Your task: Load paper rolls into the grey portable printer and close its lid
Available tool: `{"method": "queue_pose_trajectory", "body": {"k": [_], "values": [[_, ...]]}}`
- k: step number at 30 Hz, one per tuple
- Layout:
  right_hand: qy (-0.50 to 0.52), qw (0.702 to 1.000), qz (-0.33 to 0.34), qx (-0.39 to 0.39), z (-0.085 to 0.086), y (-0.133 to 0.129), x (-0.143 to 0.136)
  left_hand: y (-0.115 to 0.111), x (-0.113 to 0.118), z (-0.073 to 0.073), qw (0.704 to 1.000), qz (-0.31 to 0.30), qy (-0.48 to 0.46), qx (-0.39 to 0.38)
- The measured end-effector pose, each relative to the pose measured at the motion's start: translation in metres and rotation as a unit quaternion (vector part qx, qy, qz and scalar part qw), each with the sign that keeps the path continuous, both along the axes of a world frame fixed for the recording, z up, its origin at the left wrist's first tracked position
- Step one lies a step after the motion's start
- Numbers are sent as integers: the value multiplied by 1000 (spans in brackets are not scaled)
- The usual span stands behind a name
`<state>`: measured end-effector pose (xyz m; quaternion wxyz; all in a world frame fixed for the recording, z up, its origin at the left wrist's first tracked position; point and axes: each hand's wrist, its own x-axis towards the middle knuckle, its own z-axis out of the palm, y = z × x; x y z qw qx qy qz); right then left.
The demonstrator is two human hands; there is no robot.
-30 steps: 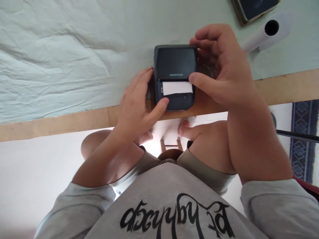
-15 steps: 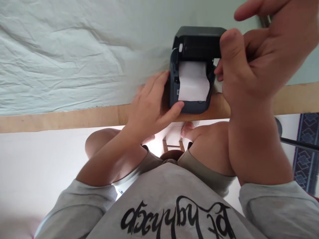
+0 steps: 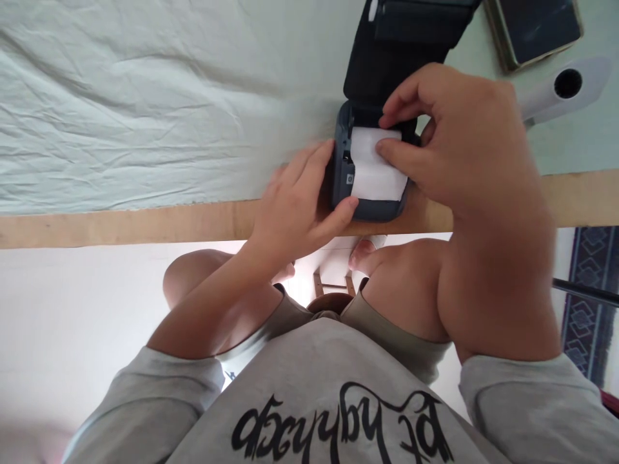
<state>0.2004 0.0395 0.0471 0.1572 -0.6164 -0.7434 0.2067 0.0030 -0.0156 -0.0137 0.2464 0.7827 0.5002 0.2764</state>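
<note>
A small dark blue-grey printer sits at the table's front edge with its black lid swung up and back. A strip of white paper lies over its inside and front. My left hand holds the printer's left side, fingertips at the side and thumb at the front corner. My right hand is over the printer's right side, thumb on the paper and fingertips just above it, thumb and fingers a little apart.
A phone lies at the top right. Beside it is a white paper roll with a dark core. A wrinkled pale green cloth covers the table, whose wooden edge runs across in front of my legs.
The printer's lid has swung farther back. My right hand has moved off the lid, left and inward, to the paper. The phone and the paper roll have come into view.
</note>
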Motion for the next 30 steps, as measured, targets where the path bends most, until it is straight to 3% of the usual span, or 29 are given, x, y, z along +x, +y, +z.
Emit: {"method": "queue_pose_trajectory", "body": {"k": [9,15,20,24,26,27,30], "values": [[-159,981,53,-96,16,14,-10,-1,-2,2,1000,-12,7,-11],[-67,995,71,-22,5,15,0,-3,-3,3,1000,-13,-15,-2],[-45,997,66,-24,11,10,7,-2,-5,3,997,-32,-71,8],[101,993,64,-1,12,-3,11,-1,-5,1,998,-28,-63,9],[254,967,12,12,8,-7,10,-2,-4,1,998,-20,-60,13],[338,941,-27,21,6,-8,9,-2,-4,1,998,-20,-60,15],[533,834,-143,-11,0,-3,5,-2,-3,2,997,-18,-69,14]]}}
